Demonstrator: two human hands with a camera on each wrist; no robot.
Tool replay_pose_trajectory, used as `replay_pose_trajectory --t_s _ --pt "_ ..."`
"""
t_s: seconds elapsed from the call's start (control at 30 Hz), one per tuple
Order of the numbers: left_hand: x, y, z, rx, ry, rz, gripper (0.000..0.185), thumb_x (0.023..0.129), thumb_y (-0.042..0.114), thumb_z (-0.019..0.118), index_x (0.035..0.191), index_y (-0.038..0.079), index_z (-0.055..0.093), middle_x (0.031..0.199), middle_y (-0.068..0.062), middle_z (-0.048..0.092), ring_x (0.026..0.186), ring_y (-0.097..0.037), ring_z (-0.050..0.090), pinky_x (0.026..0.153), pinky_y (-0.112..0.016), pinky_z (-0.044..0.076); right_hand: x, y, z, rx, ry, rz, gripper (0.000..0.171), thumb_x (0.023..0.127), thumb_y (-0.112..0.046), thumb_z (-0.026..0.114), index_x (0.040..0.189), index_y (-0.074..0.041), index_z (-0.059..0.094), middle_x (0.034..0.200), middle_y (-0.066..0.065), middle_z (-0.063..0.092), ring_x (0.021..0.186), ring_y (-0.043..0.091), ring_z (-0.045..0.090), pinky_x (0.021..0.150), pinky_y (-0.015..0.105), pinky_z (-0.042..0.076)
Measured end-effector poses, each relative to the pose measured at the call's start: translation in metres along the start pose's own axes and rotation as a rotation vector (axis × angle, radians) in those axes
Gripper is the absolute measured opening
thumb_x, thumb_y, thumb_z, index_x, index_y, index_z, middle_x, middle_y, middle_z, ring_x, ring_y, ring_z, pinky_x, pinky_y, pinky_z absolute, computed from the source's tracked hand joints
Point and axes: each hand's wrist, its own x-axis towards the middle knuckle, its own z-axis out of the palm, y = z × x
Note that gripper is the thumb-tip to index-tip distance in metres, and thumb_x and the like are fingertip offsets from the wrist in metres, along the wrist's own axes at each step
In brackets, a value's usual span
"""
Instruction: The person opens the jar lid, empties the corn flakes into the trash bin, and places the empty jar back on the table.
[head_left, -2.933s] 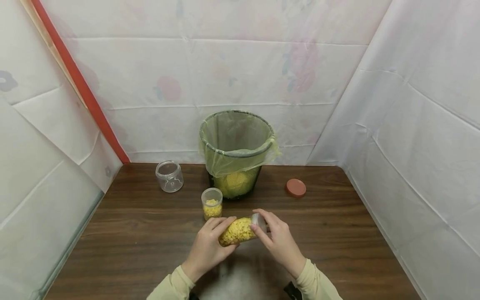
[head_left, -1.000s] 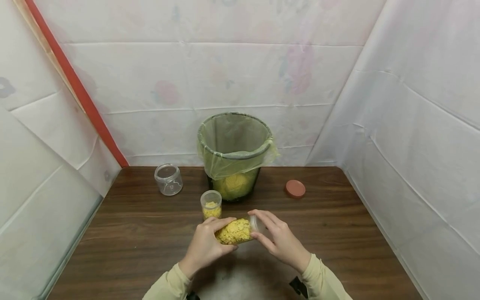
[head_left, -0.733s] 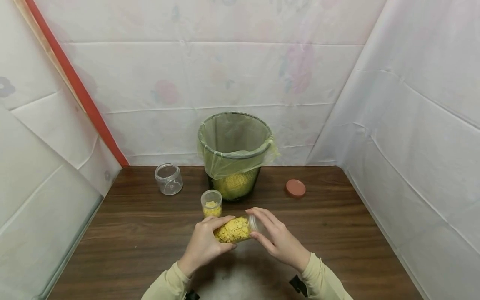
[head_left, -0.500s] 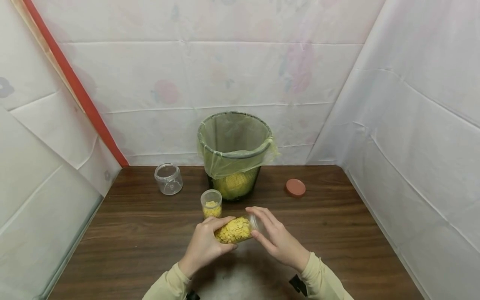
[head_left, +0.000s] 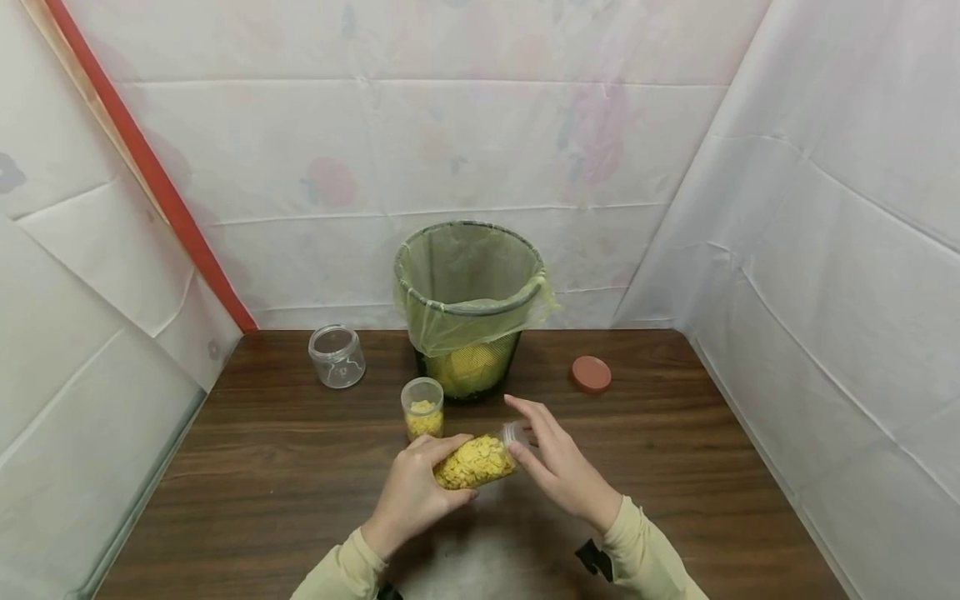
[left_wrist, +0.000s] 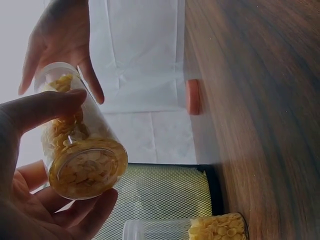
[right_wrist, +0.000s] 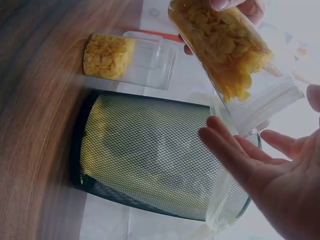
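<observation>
jar: clear jar of yellow flakes, tilted on its side above the table, mouth toward the right
left hand: left hand wrapped round the jar body, holding it
right hand: right hand at the jar mouth, fingers straight and spread, gripping nothing
behind: small jar part-filled with flakes, just in front of the mesh bin with green liner
far: empty glass jar back left; brown lid back right
</observation>
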Motion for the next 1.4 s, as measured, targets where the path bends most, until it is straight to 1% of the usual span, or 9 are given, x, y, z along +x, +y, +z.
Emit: replay_pose_trajectory --t_s 0.13,0.27,0.43,0.67,0.87,1.0,1.13,1.27,1.4 --pt "-0.0003 -0.0004 0.0014 0.037 0.028 0.034 0.064 0.048 0.025 0.090 0.107 0.014 0.071 0.092 0.004 0.072 0.080 -0.009 0.059 0.067 -0.026 0.051 0.0006 0.0012 0.0003 0.016 0.041 0.029 0.051 0.099 -0.017 0.049 0.146 -0.021 0.032 0.138 0.001 0.044 0.110 0.015 0.056 0.088 0.031 0.053" --pt "0.0020 0.0011 0.0005 0.066 0.045 0.027 0.065 0.047 0.027 0.091 0.108 0.015 0.071 0.094 0.004 0.073 0.081 -0.008 0.059 0.068 -0.027 0.051 0.0010 -0.0001 0.0010 0.026 0.127 0.070 0.042 0.098 -0.020 0.052 0.139 -0.019 0.043 0.126 0.005 0.054 0.101 0.013 0.060 0.081 0.028 0.054" --pt "0.0042 0.0020 0.0002 0.080 0.049 0.013 0.065 0.047 0.028 0.091 0.108 0.016 0.071 0.095 0.005 0.073 0.080 -0.008 0.057 0.067 -0.027 0.050 0.0016 -0.0019 0.0037 0.039 0.202 0.091 0.036 0.094 -0.023 0.059 0.129 -0.020 0.053 0.114 0.000 0.058 0.093 0.010 0.060 0.073 0.024 0.055" --pt "0.0062 0.0025 0.0000 0.071 0.056 0.020 0.065 0.046 0.026 0.091 0.107 0.016 0.071 0.095 0.004 0.072 0.081 -0.009 0.058 0.068 -0.028 0.051 0.0018 -0.0008 0.0082 0.048 0.280 -0.016 0.032 0.087 -0.015 0.068 0.119 -0.013 0.063 0.107 0.002 0.061 0.089 0.014 0.063 0.070 0.023 0.056" --pt "0.0066 0.0014 -0.0009 0.066 0.061 0.017 0.064 0.045 0.024 0.091 0.106 0.016 0.072 0.095 0.004 0.073 0.082 -0.010 0.059 0.069 -0.028 0.051 0.0024 0.0028 0.0085 0.044 0.284 -0.091 0.036 0.082 -0.005 0.072 0.117 -0.008 0.063 0.107 0.008 0.063 0.086 0.019 0.065 0.069 0.031 0.058" --pt "0.0063 0.0006 -0.0010 0.055 0.058 0.013 0.064 0.045 0.023 0.090 0.106 0.016 0.072 0.095 0.003 0.073 0.082 -0.011 0.060 0.069 -0.028 0.051 0.0025 0.0044 0.0078 0.030 0.284 -0.162 0.041 0.077 0.000 0.074 0.116 -0.008 0.063 0.109 0.011 0.063 0.093 0.022 0.064 0.070 0.035 0.058" --pt "0.0064 0.0003 -0.0010 0.044 0.053 0.001 0.064 0.045 0.023 0.091 0.106 0.016 0.072 0.094 0.003 0.072 0.083 -0.011 0.060 0.069 -0.028 0.051 0.0040 0.0044 0.0060 0.015 0.282 -0.234 0.042 0.077 -0.002 0.073 0.117 -0.007 0.063 0.115 0.010 0.062 0.102 0.020 0.062 0.080 0.029 0.055" --pt "0.0068 0.0005 -0.0014 0.037 0.050 -0.008 0.065 0.045 0.024 0.091 0.106 0.016 0.072 0.094 0.003 0.072 0.083 -0.010 0.060 0.069 -0.028 0.051 0.0054 0.0025 0.0036 0.018 0.285 -0.295 0.043 0.077 -0.003 0.072 0.118 -0.005 0.062 0.118 0.012 0.061 0.108 0.021 0.060 0.093 0.020 0.046" --pt "0.0073 0.0011 -0.0020 0.029 0.049 -0.008 0.065 0.045 0.024 0.091 0.107 0.015 0.072 0.095 0.003 0.073 0.083 -0.010 0.060 0.069 -0.028 0.051 0.0075 -0.0024 0.0000 0.035 0.307 -0.374 0.045 0.072 0.002 0.072 0.115 -0.001 0.063 0.117 0.017 0.061 0.107 0.027 0.060 0.098 0.021 0.043"
